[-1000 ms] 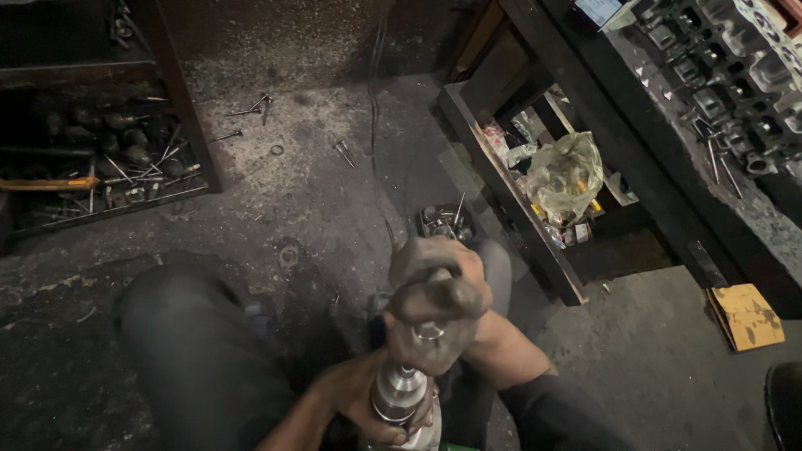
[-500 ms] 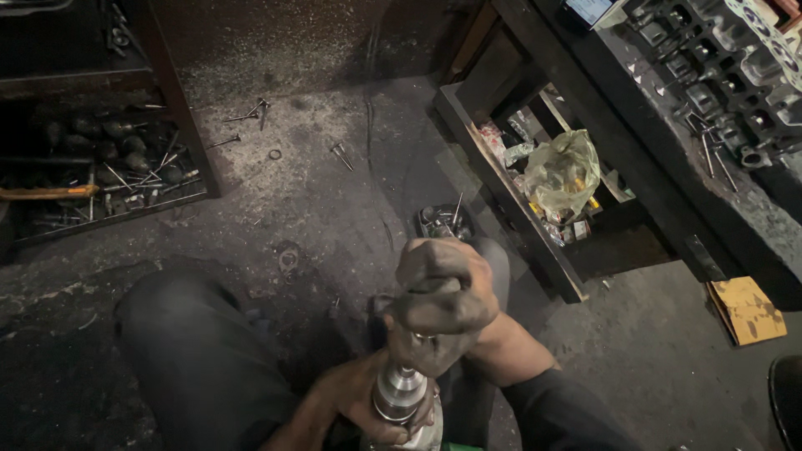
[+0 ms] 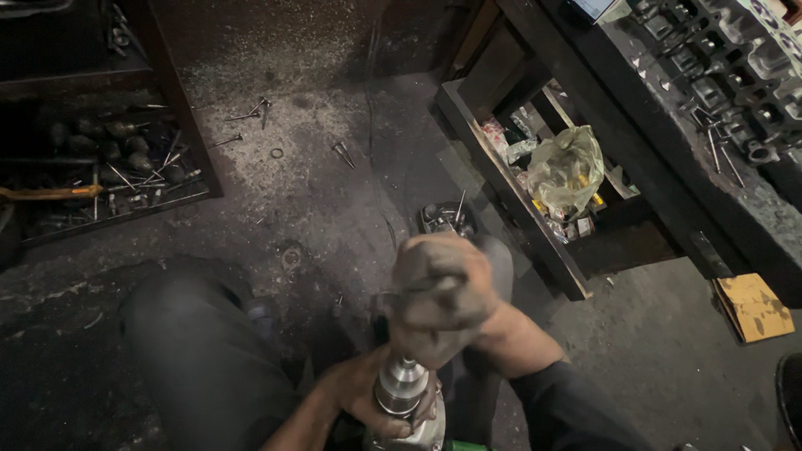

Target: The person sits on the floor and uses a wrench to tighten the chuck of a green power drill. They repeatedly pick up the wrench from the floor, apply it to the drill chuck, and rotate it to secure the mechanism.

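At twelve o'clock of our hands the gritty concrete floor (image 3: 334, 200) carries scattered thin metal valves (image 3: 251, 113) and one small metal ring (image 3: 276, 153); at two o'clock a dark wooden shelf (image 3: 501, 179) holds one crumpled yellowish plastic bag (image 3: 566, 169). One flat yellow cardboard box (image 3: 752, 306) lies at three o'clock. Our two hands meet low in the middle: the right hand (image 3: 441, 299) has fingers clenched tight around a dark tool handle, and the left hand (image 3: 368, 399) curls its fingers around the shiny cylindrical metal part (image 3: 401, 390) just beneath.

Silver-grey metal cylinder (image 3: 401, 386); yellowish translucent plastic bag (image 3: 568, 167); tan cardboard box (image 3: 752, 306); grey speckled concrete floor (image 3: 317, 200); dark grey trousers (image 3: 200, 359).
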